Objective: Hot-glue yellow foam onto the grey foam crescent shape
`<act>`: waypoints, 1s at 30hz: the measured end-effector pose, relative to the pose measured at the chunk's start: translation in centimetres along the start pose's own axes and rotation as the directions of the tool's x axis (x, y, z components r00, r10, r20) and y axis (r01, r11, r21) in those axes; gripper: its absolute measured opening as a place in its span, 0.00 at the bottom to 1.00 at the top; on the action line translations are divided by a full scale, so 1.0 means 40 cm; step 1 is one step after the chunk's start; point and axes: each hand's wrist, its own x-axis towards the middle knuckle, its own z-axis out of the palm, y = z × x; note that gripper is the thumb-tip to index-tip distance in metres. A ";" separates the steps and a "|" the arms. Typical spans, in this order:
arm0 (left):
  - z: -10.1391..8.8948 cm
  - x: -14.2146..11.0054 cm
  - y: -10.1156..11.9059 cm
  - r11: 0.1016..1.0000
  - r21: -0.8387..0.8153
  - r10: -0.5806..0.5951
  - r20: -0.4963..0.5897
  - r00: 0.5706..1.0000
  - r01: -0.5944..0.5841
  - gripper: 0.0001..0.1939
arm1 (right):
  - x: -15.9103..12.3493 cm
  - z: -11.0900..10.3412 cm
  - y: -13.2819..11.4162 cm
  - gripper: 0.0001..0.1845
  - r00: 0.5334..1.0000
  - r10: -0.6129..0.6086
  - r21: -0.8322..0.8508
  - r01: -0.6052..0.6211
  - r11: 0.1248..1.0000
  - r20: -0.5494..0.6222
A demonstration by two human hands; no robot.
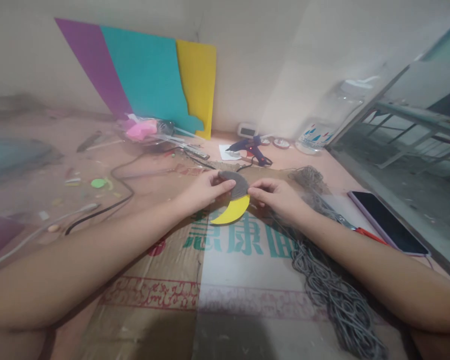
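Note:
A yellow crescent moon cutout is pinched at its upper part by my left hand, thumb on top. Grey yarn covers the upper half of the crescent in close rows, while its lower tip is bare yellow. At the crescent's right edge, the thumb and fingers of my right hand are closed on the grey yarn, where the covered part meets the yellow. A long loose heap of grey yarn lies beneath and beside my right forearm.
Printed cardboard covers the table ahead. A glue gun with a red light rests behind my hands. To the right are red-handled scissors, a phone and a clear bottle. Coloured sheets lean on the wall; cables cross the left.

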 end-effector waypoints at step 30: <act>0.015 -0.005 -0.005 0.975 0.212 0.062 0.053 0.997 -0.072 0.15 | -0.001 0.000 0.001 0.16 0.998 -0.015 -0.026 0.014 1.000 -0.066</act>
